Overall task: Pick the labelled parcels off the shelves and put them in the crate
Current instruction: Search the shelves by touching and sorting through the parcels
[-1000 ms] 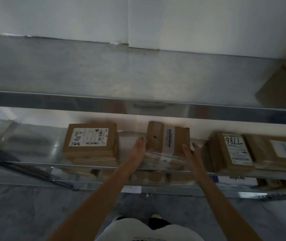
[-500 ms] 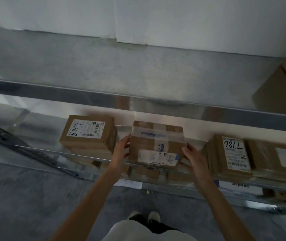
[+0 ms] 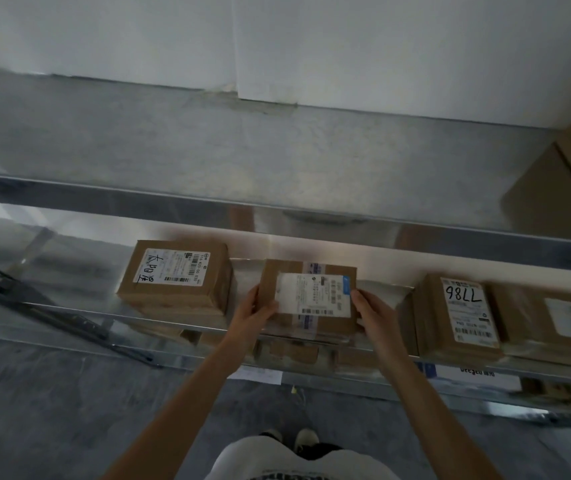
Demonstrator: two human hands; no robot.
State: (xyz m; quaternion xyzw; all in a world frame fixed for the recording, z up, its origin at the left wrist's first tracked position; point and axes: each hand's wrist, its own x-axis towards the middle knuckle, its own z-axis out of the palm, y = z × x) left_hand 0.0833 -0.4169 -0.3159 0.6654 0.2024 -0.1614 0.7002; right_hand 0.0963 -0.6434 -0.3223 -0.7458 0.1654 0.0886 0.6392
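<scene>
Hands gripping a labelled parcel (image 3: 308, 299) at centre frame, on the middle shelf (image 3: 69, 308).
Left hand (image 3: 256, 311) and right hand (image 3: 372, 311) are clamping its side edges; lifting level should be clearing neighbouring boxes (image 3: 175, 275). Crate is not showing.

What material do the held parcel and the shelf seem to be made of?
Held parcel: likely brown cardboard, matte, with glossy clear tape and a white paper label. Shelf: probably bare metal, shiny; it mirrors the boxes and catches light.
</scene>
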